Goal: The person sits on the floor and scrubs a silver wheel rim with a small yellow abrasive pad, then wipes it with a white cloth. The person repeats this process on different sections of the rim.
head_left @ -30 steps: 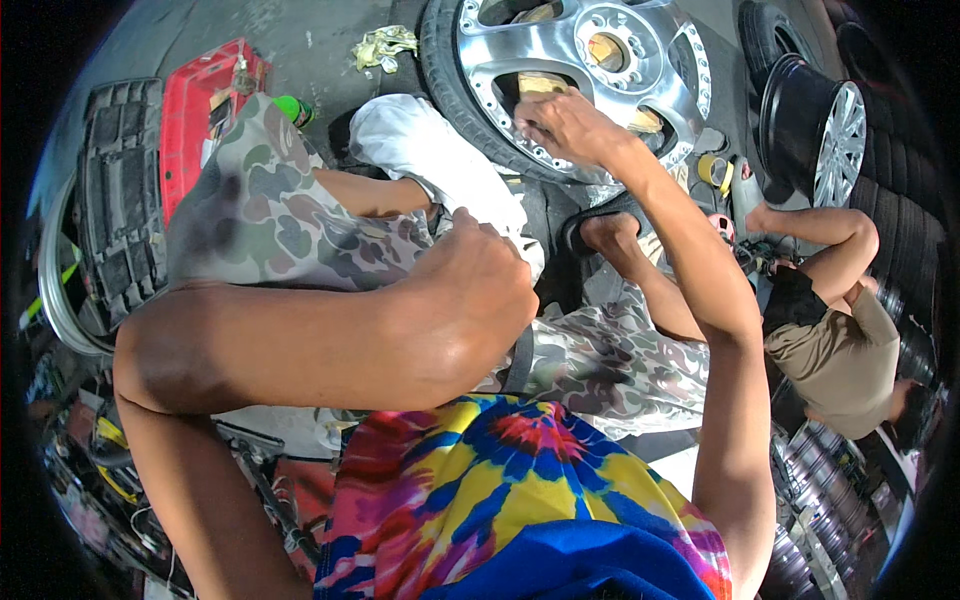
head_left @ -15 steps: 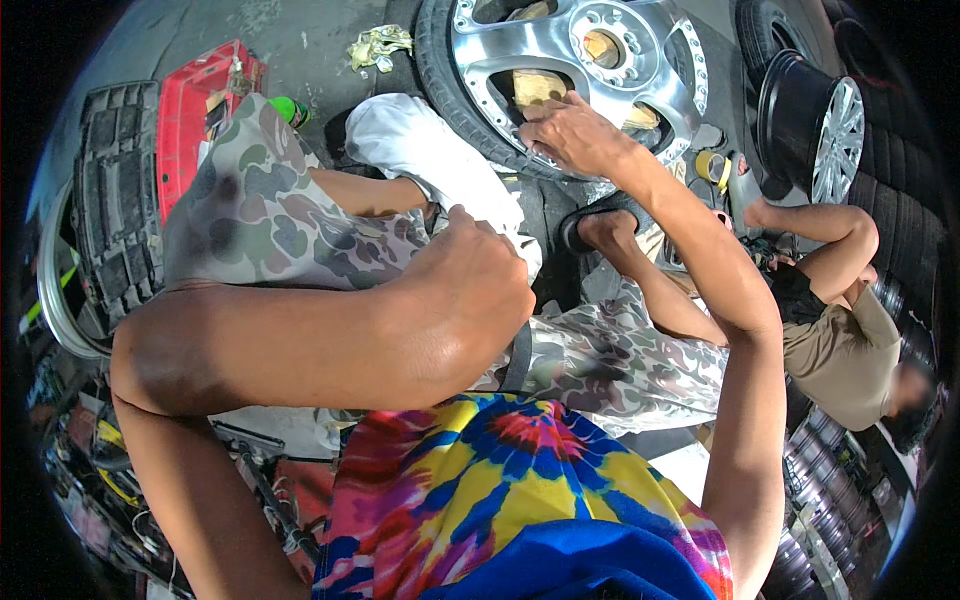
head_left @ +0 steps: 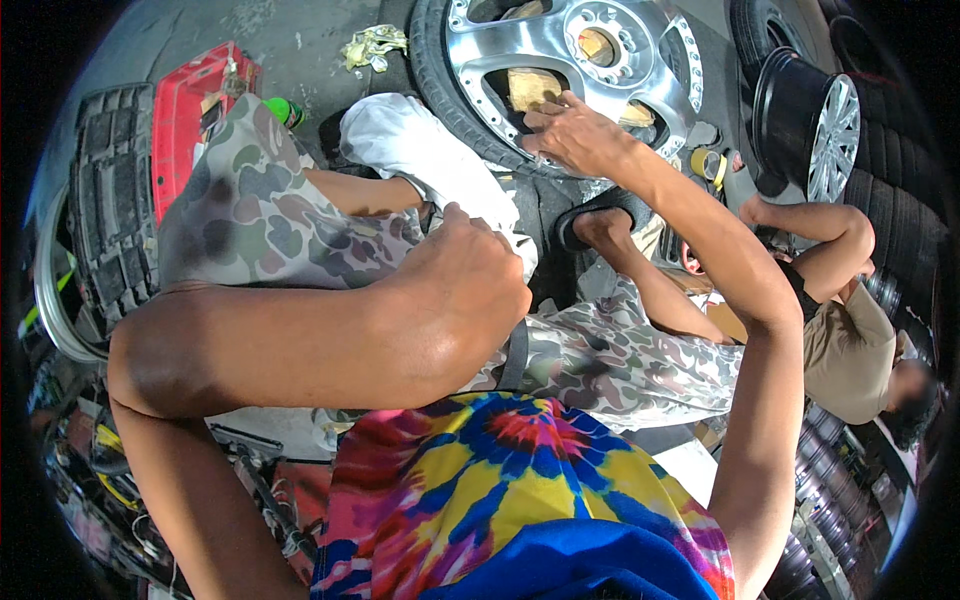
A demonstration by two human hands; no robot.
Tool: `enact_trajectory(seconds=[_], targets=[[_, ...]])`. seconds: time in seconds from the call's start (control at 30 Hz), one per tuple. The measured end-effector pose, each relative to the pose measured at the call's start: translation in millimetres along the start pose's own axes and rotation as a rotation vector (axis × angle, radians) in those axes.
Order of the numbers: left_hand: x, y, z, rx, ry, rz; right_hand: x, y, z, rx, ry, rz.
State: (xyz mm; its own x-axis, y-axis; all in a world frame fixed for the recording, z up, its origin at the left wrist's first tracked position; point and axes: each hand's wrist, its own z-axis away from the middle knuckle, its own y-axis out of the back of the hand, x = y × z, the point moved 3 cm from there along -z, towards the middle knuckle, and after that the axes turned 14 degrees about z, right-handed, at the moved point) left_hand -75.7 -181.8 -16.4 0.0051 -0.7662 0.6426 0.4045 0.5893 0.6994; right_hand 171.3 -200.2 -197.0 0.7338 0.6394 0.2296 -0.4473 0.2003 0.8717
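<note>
A silver spoked wheel with a black tyre lies at the top middle, small bolt holes round its lip. My right hand rests at the near edge of the rim, its fingers bent together against the lip. Anything between those fingertips is too small or hidden to make out. A white cloth hangs over my lower leg and runs down to my left hand. That hand is closed, its fingers wrapped round the cloth's near end and partly hidden by the back of the hand.
Beyond the wheel's spokes show wood-coloured blocks. A crumpled yellowish cloth and a red crate lie leftward, beside an upright tyre. At right stand a black-barrelled wheel, a yellow tape roll and a seated person.
My right forearm has swung slightly outward to the right, while the right fingers stay at the rim's edge. My left hand keeps its hold on the cloth.
</note>
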Motion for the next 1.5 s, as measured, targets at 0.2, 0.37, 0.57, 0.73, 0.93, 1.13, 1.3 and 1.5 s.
enact_trajectory(seconds=[0.2, 0.37, 0.57, 0.73, 0.93, 1.13, 1.3, 1.5], targets=[[-4, -4, -3, -0.008, -0.003, -0.003, 1, 9, 8, 0.078, 0.036, 0.102], [-8, -3, 6, 0.121, -0.085, 0.058, 10, 33, 36, 0.239, -0.334, -0.481], [-9, 13, -4, -0.207, -0.087, 0.102, -60, -23, 104, 0.445, -1.037, -0.828], [-25, -6, -12, -0.101, 0.012, -0.077, -98, -29, 80, 0.354, -1.277, -1.026], [-103, 8, -84, -0.054, 0.082, 0.001, -120, -68, 63, 0.683, -1.195, -1.402], [-142, -10, -119, -0.096, 0.201, -0.067, -21, -35, 92, 0.702, -1.121, -1.004], [-151, -33, -157, 0.681, -0.14, -0.075, 18, -41, 95, 0.726, -1.091, -0.959], [-161, -30, -187, 0.578, 0.23, 1.404, -12, -35, 84, 0.718, -0.876, -1.734]])
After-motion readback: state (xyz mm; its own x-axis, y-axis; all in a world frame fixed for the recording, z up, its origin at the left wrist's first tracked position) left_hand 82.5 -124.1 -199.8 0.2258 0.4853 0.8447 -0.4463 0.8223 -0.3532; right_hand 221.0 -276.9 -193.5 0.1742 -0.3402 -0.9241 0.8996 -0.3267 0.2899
